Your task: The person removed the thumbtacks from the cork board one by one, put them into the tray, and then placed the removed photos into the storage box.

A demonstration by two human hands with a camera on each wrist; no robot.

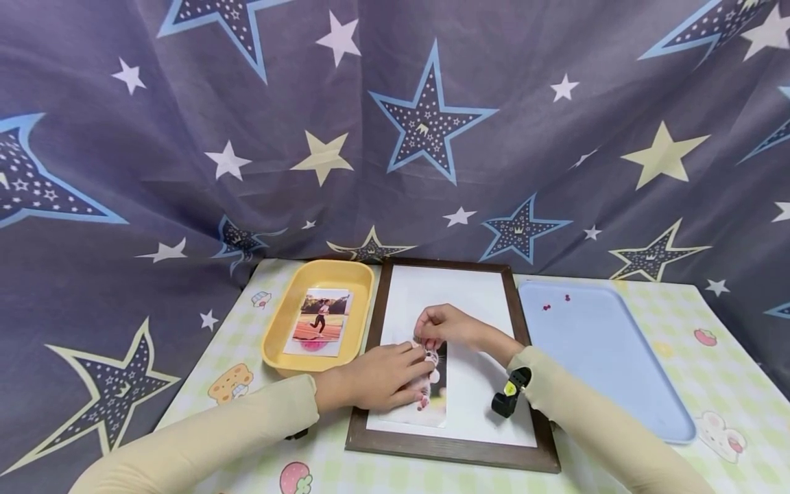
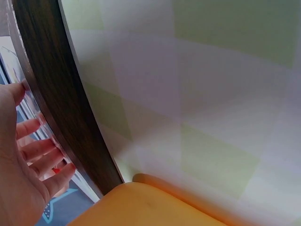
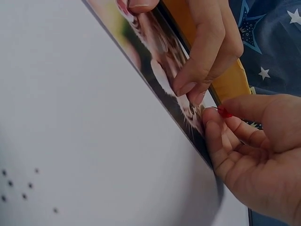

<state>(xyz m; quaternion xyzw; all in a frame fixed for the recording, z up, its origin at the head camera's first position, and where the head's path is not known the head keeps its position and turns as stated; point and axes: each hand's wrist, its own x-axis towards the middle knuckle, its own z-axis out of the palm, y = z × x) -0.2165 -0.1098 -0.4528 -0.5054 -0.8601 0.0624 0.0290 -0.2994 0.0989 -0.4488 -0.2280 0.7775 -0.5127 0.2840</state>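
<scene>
On the white board [image 1: 487, 405] with a dark brown frame [image 1: 453, 449] lies a photo [image 1: 438, 394] of a small striped, whiskered animal. My left hand [image 1: 384, 376] lies across the photo, its fingers spread and resting on the print. At the photo's upper end, my right hand [image 1: 446, 324] pinches a red push pin [image 3: 225, 112] between thumb and finger. In the right wrist view the pin's metal point shows near the photo's edge; I cannot tell whether it touches. The left wrist view shows the left fingers [image 2: 42, 148] beyond the frame's side.
Left of the frame stands a yellow tray [image 1: 271, 350] holding photos, a runner photo [image 1: 319, 318] on top. A light blue tray [image 1: 607, 357] on the right carries two red push pins [image 1: 546, 307]. A starry curtain [image 1: 432, 206] hangs behind the checked tablecloth [image 1: 679, 329].
</scene>
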